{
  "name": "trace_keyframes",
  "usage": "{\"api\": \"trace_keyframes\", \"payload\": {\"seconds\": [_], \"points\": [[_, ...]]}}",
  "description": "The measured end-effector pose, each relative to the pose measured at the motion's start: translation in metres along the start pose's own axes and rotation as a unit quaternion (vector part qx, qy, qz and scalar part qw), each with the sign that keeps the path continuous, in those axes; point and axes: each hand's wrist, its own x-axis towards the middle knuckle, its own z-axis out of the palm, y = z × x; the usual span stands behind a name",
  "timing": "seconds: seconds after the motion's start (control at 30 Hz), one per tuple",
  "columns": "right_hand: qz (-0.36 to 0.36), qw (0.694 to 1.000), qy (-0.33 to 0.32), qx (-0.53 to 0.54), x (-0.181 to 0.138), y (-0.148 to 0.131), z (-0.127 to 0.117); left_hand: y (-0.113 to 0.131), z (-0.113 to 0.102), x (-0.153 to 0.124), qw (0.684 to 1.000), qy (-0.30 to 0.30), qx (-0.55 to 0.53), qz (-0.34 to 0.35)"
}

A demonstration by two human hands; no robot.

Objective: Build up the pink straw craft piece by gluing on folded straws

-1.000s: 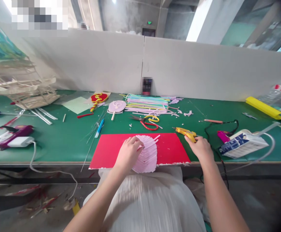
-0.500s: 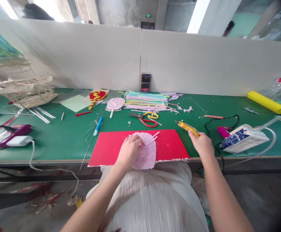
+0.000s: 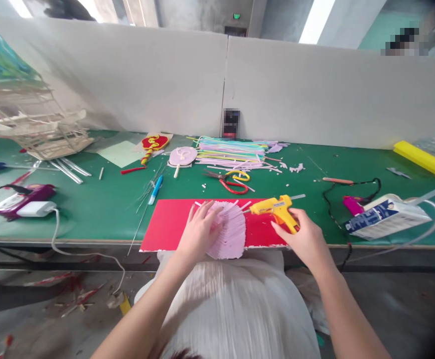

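Left hand [image 3: 201, 230] lies loosely spread on the pale-pink ribbed piece [image 3: 234, 234], lower centre of the frame; right hand [image 3: 305, 238] grips a yellow glue gun [image 3: 267, 206] beside it

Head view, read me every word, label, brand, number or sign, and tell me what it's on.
None is legible.
Carton: printed lettering, too blurred to read.
Green sign in the background: too small.
Dark upright device: pixelated, unreadable.
Yellow glue gun: no text discernible.
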Motion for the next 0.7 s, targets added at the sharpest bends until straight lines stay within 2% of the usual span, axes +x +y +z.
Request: {"api": "trace_keyframes", "payload": {"seconds": [0.2, 0.4, 0.7], "points": [[-0.043, 0.998, -0.034, -0.002, -0.010, -0.021, 0.014, -0.001, 0.004, -0.005, 0.997, -0.075, 0.016, -0.013], [-0.050, 0.998, -0.033, -0.009, -0.013, -0.025, 0.020, -0.004, 0.009, -0.006, 0.999, -0.051, 0.015, -0.008], [-0.046, 0.998, -0.043, -0.007, -0.012, -0.028, 0.020, -0.004, 0.008, -0.006, 0.998, -0.059, 0.009, -0.013]]}}
